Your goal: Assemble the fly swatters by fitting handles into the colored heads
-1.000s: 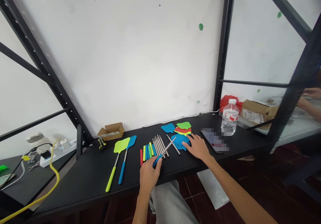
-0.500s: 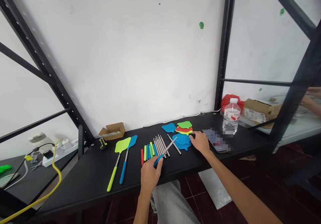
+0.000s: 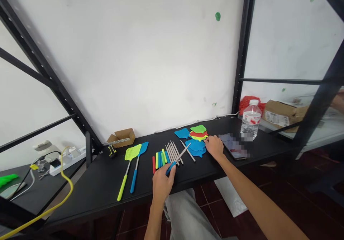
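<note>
One handle (image 3: 171,168) pinched by left fingers (image 3: 163,169), right fingers (image 3: 211,140) at blue swatter heads (image 3: 196,146), grip unclear

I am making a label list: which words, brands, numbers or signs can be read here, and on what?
No text can be read.
Bottle: red and white label, print too small.
Large cardboard box: white label, print too blurred.
Small cardboard box: pale strip, too small.
Phone or tablet: screen partly pixelated, unreadable.
</note>
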{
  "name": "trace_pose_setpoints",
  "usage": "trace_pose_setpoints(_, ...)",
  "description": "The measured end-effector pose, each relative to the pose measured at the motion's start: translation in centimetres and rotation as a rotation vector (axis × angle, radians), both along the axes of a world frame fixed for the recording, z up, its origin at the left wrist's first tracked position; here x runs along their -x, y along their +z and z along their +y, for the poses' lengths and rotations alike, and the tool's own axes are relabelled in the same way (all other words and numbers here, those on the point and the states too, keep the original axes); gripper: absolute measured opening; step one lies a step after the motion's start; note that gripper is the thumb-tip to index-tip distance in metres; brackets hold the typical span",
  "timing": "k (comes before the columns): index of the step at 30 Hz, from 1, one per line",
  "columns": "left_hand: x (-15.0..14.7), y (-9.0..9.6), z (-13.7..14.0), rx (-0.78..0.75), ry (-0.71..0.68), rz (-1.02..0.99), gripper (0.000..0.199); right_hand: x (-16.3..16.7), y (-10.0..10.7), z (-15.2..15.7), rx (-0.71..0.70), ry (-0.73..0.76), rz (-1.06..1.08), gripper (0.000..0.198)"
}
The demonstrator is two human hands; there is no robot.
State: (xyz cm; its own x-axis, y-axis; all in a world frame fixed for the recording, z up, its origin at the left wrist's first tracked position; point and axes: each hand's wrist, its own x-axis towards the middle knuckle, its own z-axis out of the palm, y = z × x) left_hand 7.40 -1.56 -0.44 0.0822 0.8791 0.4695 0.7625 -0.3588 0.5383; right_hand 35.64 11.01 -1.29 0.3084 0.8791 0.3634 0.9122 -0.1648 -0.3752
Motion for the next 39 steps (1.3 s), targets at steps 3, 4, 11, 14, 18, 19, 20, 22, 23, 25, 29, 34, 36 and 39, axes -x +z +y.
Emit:
trace_pose_setpoints(3, -0.1, 0.2, -0.1, 0.004, -0.005, -0.007, 0.047, 0.2, 0.2, -0.3, -0.020, 0.019, 0.028, 0.025)
trace_pose_setpoints(4, -0.1, 0.2, -0.1, 0.004, -0.003, -0.008, 0.047, 0.3, 0.3, -0.4, -0.033, 0.027, 0.050, 0.025)
trace_pose_setpoints(11, -0.1, 0.2, -0.1, -0.008, 0.006, -0.003, 0.046, 0.4, 0.7, -1.3, -0.095, 0.073, 0.249, 0.023)
trace_pose_setpoints(14, -0.1, 0.1, 0.0, -0.007, 0.008, -0.006, 0.046, 0.1, 0.7, -1.4, -0.088, 0.075, 0.355, 0.018)
trace_pose_setpoints(18, 0.0, 0.0, -0.1, -0.001, 0.009, -0.005, 0.047, -0.4, 0.5, -1.2, -0.129, 0.114, 0.431, 0.012)
trace_pose_setpoints(19, 0.0, 0.0, -0.1, -0.002, 0.008, -0.004, 0.047, -0.5, 0.4, -1.1, -0.148, 0.119, 0.455, 0.012)
trace_pose_setpoints(20, 0.0, 0.0, -0.1, -0.003, 0.007, -0.004, 0.047, -0.7, 0.3, -1.1, -0.170, 0.120, 0.479, 0.011)
trace_pose_setpoints(22, 0.0, 0.0, -0.1, -0.003, 0.006, -0.007, 0.047, -0.8, 0.1, -0.9, -0.209, 0.115, 0.510, 0.012)
trace_pose_setpoints(23, 0.0, 0.0, -0.1, -0.003, 0.005, -0.008, 0.047, -0.8, 0.1, -0.9, -0.214, 0.115, 0.510, 0.014)
trace_pose_setpoints(25, -0.1, 0.0, 0.0, -0.007, -0.001, -0.012, 0.047, -0.7, 0.0, -0.8, -0.196, 0.119, 0.462, 0.020)
trace_pose_setpoints(29, -0.1, -0.1, 0.0, -0.011, 0.000, -0.018, 0.046, 0.0, -0.2, -0.6, -0.110, 0.175, 0.198, 0.042)
trace_pose_setpoints(34, 0.0, -0.2, 0.0, -0.015, 0.000, -0.011, 0.045, 0.1, -0.4, -0.5, -0.047, 0.204, 0.113, 0.038)
trace_pose_setpoints(36, 0.1, -0.2, 0.1, -0.020, 0.001, -0.008, 0.044, 0.1, -0.4, -0.6, -0.050, 0.193, 0.125, 0.036)
trace_pose_setpoints(39, 0.0, -0.2, 0.1, -0.024, -0.002, -0.015, 0.044, 0.2, -0.4, -0.8, -0.095, 0.228, 0.104, 0.033)
